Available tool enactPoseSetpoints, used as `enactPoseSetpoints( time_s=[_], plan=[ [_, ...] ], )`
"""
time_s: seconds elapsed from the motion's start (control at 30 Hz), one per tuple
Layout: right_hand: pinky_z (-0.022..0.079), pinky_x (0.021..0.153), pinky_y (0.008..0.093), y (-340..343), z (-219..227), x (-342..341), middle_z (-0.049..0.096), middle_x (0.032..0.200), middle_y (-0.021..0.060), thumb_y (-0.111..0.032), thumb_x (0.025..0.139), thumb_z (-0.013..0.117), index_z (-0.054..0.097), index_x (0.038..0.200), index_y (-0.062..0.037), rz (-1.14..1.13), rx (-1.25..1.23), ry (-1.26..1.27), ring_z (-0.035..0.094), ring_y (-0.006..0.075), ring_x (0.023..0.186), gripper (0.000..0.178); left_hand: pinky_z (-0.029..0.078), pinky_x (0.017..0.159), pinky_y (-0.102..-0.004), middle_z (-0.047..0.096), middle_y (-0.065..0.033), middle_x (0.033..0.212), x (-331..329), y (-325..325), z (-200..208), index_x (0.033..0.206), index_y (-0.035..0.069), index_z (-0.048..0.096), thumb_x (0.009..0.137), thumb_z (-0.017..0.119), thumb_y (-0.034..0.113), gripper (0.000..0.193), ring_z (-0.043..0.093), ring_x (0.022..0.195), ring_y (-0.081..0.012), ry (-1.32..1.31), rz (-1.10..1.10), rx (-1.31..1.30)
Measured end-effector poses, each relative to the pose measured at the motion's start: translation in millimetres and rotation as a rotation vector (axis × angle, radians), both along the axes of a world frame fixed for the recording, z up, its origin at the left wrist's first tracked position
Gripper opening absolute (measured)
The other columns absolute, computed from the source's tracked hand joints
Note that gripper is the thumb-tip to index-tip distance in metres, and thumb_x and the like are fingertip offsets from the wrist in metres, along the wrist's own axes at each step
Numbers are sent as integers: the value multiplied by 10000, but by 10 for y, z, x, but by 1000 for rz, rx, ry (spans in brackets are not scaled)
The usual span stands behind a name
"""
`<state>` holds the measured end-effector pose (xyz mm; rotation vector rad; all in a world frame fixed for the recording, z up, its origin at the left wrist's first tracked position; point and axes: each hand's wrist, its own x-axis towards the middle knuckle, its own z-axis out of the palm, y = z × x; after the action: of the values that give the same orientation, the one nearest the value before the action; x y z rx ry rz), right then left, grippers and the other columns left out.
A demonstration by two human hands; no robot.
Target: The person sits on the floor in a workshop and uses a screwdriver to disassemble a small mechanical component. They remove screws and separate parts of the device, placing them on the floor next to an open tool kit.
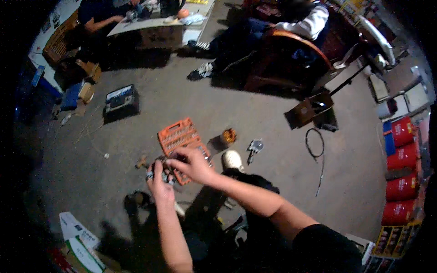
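My left hand (160,186) is closed around a small grey metallic part (167,175), whose kind I cannot make out. From the right, my right hand (195,166) reaches over with thumb and finger brought together at the top of that part. What they pinch is too small to name. Beneath both hands an open orange socket set case (178,132) lies on the floor, with rows of metal pieces in it. My hands and forearm cover its lower portion. A brownish metal fitting (141,161) rests on the floor beside my left hand.
Near my shoe (233,160) stand a small tub (229,135) of orange-brown bits and a grey tool (255,146). A black box (121,102) sits far left, a looped cable (315,144) right. Red drums (400,157) line the right side. Two people sit beyond, one at a table (159,29).
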<state>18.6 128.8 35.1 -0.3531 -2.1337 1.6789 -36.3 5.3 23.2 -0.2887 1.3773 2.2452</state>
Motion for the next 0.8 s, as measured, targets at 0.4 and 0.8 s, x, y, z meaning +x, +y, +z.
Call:
enactPoseSetpoints(
  time_s=[0.4, 0.8],
  plan=[
    [404, 516, 236, 0, 45, 7, 564, 627, 2, -186, 851, 651, 592, 790, 13, 117, -198, -73, 488, 37, 590, 216, 354, 532, -219, 583, 26, 860, -20, -37, -15, 980, 99, 561, 867, 629, 160, 146, 500, 698, -56, 80, -73, -22],
    [386, 522, 246, 9, -111, -15, 527, 639, -10, -221, 865, 634, 613, 819, 12, 251, -335, -68, 460, 54, 596, 239, 431, 603, -229, 579, 2, 860, 7, -49, -20, 971, 73, 542, 851, 652, 142, 176, 543, 735, -93, 235, -22, 22]
  ],
)
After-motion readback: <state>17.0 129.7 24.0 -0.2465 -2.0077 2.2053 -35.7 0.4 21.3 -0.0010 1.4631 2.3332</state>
